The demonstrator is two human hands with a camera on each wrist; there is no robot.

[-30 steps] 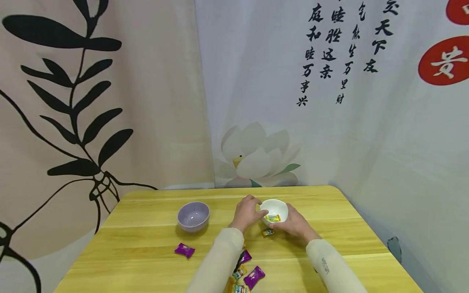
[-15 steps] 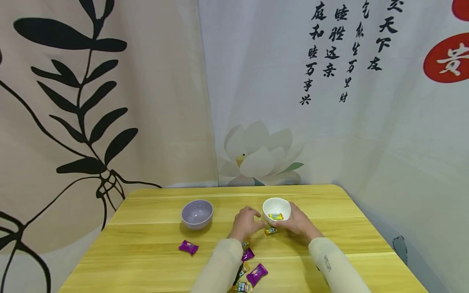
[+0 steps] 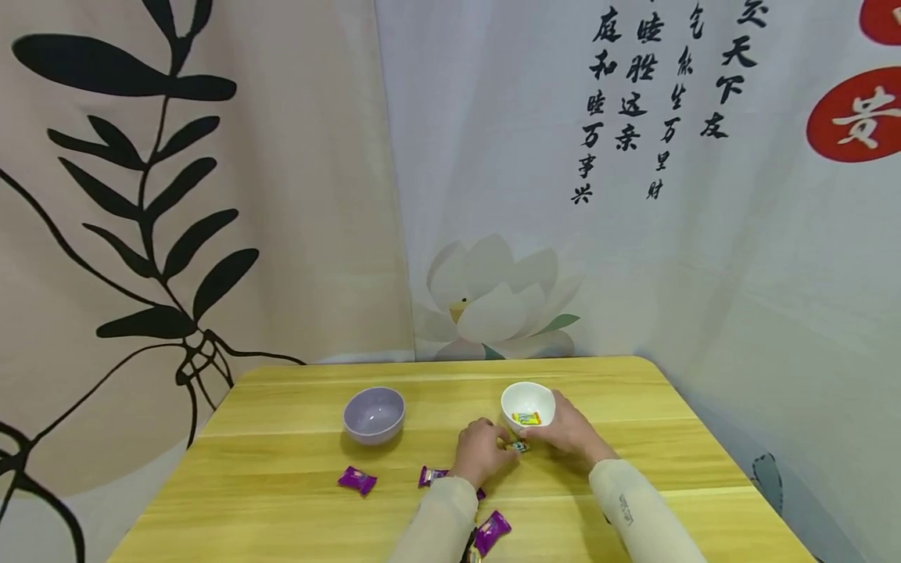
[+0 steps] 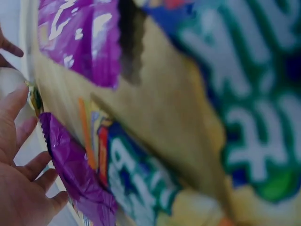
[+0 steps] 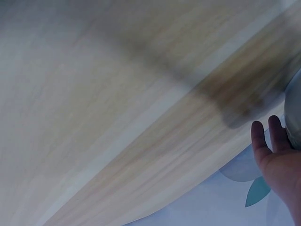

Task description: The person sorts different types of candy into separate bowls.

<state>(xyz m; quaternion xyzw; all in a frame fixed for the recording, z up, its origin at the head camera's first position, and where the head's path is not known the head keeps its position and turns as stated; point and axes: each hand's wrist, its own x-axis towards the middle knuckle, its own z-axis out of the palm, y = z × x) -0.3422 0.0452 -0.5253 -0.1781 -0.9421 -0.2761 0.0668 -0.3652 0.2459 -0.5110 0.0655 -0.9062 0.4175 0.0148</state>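
Observation:
A white bowl (image 3: 517, 399) stands toward the back right with a yellow-wrapped candy (image 3: 525, 418) inside. My right hand (image 3: 568, 428) holds the bowl at its right side, thumb at the front; in the right wrist view the hand (image 5: 280, 174) shows at the edge beside it. In front of the bowl lies a small gold-wrapped candy (image 3: 519, 446). My left hand (image 3: 482, 453) reaches down to it, thumb and forefinger spread at its left end. The left wrist view has that hand (image 4: 23, 188) with loosely bent fingers, beside a purple-wrapped candy (image 4: 77, 172).
A lilac bowl (image 3: 374, 416) stands at the back left of the wooden table (image 3: 260, 469). One purple candy (image 3: 357, 480) lies in front of it. More purple candies (image 3: 493, 532) and gold ones lie around the left forearm, partly hidden. A printed curtain (image 3: 317, 195) hangs behind.
My left hand has left the white bowl's rim and moved down toward the viewer, to the gold-wrapped candy. The right hand has kept its hold on the bowl.

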